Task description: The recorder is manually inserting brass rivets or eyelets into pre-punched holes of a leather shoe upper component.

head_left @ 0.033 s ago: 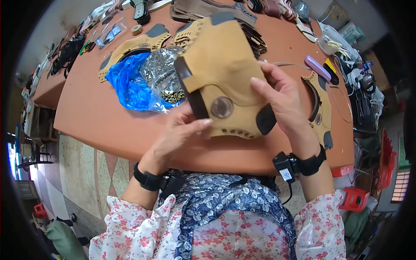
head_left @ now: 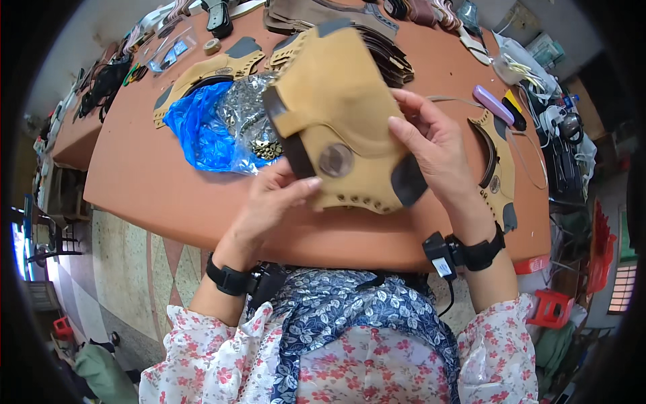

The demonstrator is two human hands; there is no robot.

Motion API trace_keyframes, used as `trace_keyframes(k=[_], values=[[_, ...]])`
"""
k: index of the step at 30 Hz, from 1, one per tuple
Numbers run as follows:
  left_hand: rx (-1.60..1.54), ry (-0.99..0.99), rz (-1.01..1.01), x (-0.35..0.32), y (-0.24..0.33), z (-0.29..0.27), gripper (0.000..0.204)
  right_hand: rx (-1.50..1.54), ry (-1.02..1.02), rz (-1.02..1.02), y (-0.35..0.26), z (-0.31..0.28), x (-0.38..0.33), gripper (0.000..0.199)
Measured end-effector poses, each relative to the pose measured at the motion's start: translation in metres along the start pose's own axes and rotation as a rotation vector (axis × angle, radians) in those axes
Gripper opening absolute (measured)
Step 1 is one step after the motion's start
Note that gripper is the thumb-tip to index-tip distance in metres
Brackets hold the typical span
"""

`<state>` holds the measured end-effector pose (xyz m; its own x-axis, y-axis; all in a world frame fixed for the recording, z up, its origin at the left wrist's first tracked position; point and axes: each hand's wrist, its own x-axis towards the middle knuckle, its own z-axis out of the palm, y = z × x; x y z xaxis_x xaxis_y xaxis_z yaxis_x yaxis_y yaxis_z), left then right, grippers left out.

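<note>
Both my hands hold up a tan leather piece (head_left: 343, 101) above the table's near edge. It has dark brown trim on its left side, dark corner patches, a round dark emblem and a row of metal eyelets along its lower edge. My left hand (head_left: 272, 198) is closed on the lower left edge, thumb in front. Thumb and fingers of my right hand (head_left: 434, 145) grip the right edge. Just left of the piece lies a clear plastic bag (head_left: 245, 111) of small metal eyelets, against a blue plastic bag (head_left: 195, 131).
Similar tan pieces lie on the brown table (head_left: 148, 195), one at the right (head_left: 501, 172) and others behind the bags. A stack of dark brown leather pieces (head_left: 383, 54) stands at the back. Farther right are a purple-handled tool (head_left: 493, 104) and a yellow-and-black cutter (head_left: 515, 114).
The tan leather piece has shifted slightly to the left and tilted a little, and both hands have moved along with it. The grip looks the same.
</note>
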<state>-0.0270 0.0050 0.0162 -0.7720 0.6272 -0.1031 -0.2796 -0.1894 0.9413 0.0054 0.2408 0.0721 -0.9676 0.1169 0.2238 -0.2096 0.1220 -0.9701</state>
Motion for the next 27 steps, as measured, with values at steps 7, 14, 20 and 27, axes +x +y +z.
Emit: trace_keyframes(k=[7, 14, 20, 27], values=[[-0.238, 0.285, 0.133, 0.003, 0.000, -0.024, 0.035, -0.455, -0.006, 0.172, 0.050, -0.026, -0.041, 0.016], [-0.281, 0.311, 0.091, 0.006, -0.008, -0.025, 0.034, -0.900, -0.093, -0.114, 0.067, -0.001, -0.072, 0.007], [-0.331, 0.320, 0.149, 0.009, 0.000, -0.023, 0.038, -0.870, 0.018, -0.135, 0.073, 0.005, -0.063, 0.007], [-0.377, 0.288, 0.157, 0.010, -0.002, -0.023, 0.041, -0.982, 0.011, -0.078, 0.069, 0.008, -0.046, 0.013]])
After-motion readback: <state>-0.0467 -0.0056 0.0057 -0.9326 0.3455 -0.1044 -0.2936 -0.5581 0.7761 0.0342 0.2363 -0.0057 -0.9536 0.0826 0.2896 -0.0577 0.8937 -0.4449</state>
